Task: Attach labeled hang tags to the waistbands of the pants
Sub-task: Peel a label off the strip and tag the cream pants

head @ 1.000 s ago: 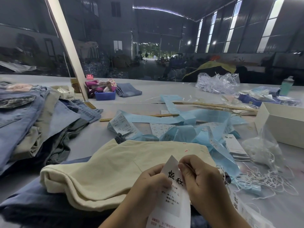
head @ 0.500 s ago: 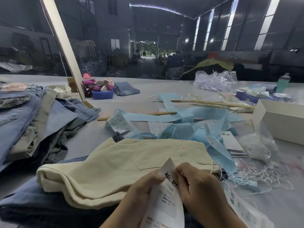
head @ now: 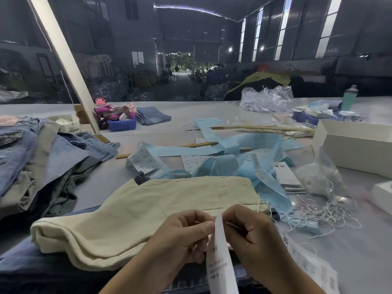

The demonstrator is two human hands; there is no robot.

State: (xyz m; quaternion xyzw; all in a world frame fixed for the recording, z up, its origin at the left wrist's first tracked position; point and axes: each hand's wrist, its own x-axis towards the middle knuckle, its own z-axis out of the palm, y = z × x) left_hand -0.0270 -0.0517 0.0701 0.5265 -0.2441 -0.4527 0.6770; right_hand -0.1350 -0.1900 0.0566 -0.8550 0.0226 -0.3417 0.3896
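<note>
- The left hand and the right hand meet over the near edge of the cream pants, which lie folded on the bench on top of darker denim.
- Both hands are pinched on the top end of a white hang tag, which stands edge-on between them; its printed face hangs down toward the camera.
- The step in hand looks like threading the tag's string at its top hole, though the string itself is too fine to make out between the fingers.
- More tags sit in a stack beyond the pants, with loose white strings just to the right.
- Next, the tag's loop probably has to go through the waistband at the pants' right end, which calls for a steady pinch and one hand freed to lift the fabric.
</note>
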